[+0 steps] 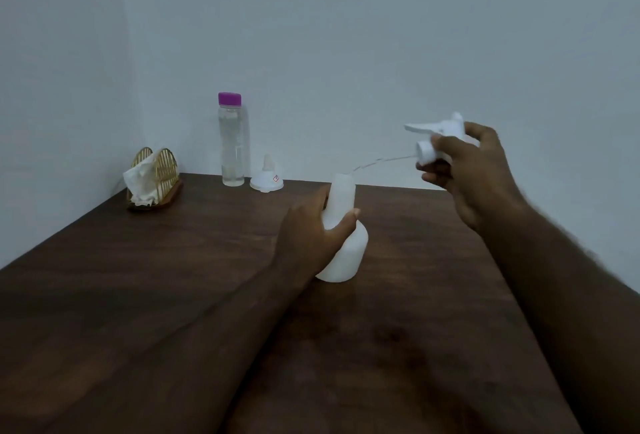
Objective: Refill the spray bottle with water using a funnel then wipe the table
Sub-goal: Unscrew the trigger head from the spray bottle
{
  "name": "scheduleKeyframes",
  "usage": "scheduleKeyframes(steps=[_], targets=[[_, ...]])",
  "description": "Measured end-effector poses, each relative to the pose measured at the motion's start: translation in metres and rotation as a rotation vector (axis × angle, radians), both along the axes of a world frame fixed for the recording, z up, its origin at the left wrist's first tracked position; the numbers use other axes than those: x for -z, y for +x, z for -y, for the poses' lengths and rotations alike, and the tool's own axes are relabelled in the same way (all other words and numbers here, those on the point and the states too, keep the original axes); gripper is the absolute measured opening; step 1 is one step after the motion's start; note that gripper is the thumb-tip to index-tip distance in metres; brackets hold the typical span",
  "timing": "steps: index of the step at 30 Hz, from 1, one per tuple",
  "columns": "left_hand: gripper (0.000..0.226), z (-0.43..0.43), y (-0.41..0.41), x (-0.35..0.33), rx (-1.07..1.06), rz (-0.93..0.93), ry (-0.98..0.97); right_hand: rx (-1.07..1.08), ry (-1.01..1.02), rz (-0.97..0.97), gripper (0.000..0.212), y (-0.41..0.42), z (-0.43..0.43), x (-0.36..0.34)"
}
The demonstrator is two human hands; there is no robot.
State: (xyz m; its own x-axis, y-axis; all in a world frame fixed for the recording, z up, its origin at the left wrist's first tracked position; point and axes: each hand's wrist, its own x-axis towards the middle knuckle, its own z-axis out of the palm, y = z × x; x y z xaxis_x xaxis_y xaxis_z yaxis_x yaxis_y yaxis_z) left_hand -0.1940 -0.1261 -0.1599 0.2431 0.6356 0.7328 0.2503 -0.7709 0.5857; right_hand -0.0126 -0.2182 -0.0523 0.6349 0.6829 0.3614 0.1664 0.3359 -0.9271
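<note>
Okay, tissue holder: gold wire rack (156, 175) with white tissues, far left on the tabletop (173, 277), waiting for the wipe.
Water bottle: clear, purple cap on (231, 142), upright by the wall, not yet opened.
Funnel: white funnel (266, 177) mouth-down just beside the water bottle, untouched.
Left hand: my left hand (311, 236) wraps the neck of the spray bottle (343, 236), which stands upright mid-tabletop, mouth open.
Dip tube: thin tube (381, 160) runs from the bottle mouth to the head; I cannot tell if its tip is clear.
Right hand: my right hand (460, 170) has its grip clamped on the spray head (436, 137), lifted up and right of the bottle.
Advice: I'd say keep the bottle pinned, draw the tube straight out so it doesn't flick or tip the bottle, then park the head on the right.
</note>
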Motion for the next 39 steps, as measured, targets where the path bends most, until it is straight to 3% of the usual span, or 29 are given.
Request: scheduleKeyframes(steps=[3,6,11,16,23,39], targets=[[0.035,-0.006,-0.006,0.0,-0.09,0.006,0.053,0.021,0.049,-0.156,0.045,0.015,0.007,0.025],[0.04,-0.011,-0.008,0.001,-0.074,0.008,0.086,-0.029,-0.025,-0.217,0.009,0.023,0.012,0.054],[0.039,-0.013,-0.006,0.004,-0.096,-0.048,0.163,-0.085,-0.056,-0.224,0.012,0.032,0.016,0.073],[0.035,-0.014,-0.01,0.003,-0.105,-0.065,0.123,-0.183,0.145,-0.233,0.013,0.036,0.027,0.065],[0.036,-0.009,-0.013,0.0,-0.117,-0.068,0.091,-0.218,0.18,-0.214,0.011,0.036,0.028,0.065],[0.041,-0.008,-0.016,0.002,-0.175,-0.063,0.031,-0.287,0.039,-0.289,0.015,0.05,0.032,0.074]])
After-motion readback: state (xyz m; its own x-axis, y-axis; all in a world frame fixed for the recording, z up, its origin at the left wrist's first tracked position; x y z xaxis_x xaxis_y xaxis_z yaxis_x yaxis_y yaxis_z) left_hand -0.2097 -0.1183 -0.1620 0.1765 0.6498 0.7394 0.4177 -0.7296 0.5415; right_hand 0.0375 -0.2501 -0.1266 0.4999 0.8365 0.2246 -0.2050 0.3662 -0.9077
